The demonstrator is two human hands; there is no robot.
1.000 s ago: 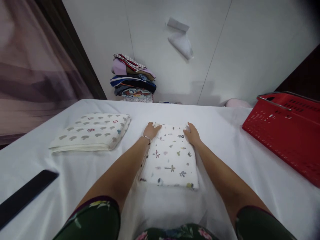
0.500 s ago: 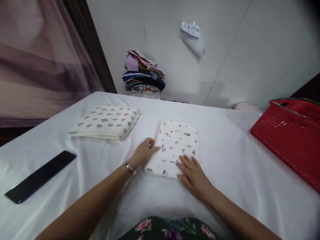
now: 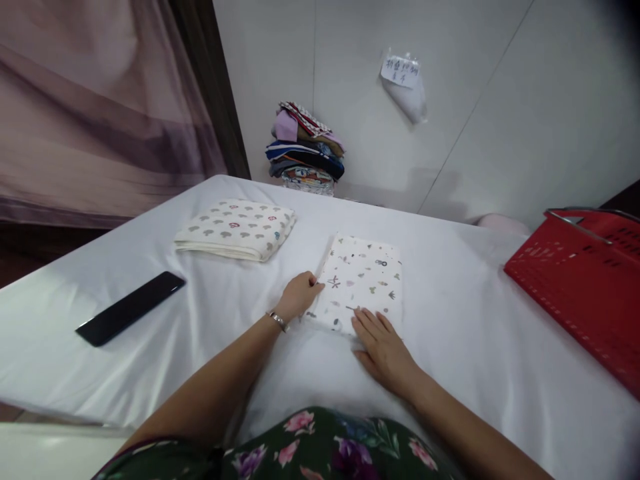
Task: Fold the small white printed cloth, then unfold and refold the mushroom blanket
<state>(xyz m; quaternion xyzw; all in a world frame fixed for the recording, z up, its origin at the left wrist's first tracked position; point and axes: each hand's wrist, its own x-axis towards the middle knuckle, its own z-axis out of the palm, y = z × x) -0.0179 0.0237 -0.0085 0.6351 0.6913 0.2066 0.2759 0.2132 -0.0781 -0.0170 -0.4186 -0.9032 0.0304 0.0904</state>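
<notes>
Before me on the white-covered table lies a folded white cloth [image 3: 363,273] printed with small plants and animals. Its left edge is pinched between the thumb and fingers of my left hand [image 3: 300,295], which wears a bracelet at the wrist. My right hand [image 3: 384,350] rests on the near right part of the cloth, fingers stretched out and holding nothing. Beyond my left hand sits a second folded cloth [image 3: 237,228], cream with grey, red and blue mushroom-like prints.
A black phone-like slab [image 3: 133,308] lies at the left on the white sheet [image 3: 455,307]. On the right stands a red perforated basket [image 3: 585,287] with a metal handle. Folded clothes [image 3: 306,150] are stacked by the wall, and a labelled plastic bag [image 3: 406,87] hangs there.
My view has shifted, so the things on the table sit elsewhere in the picture. My left hand still grips the cloth's left edge; my right hand stays flat near its closest edge.
</notes>
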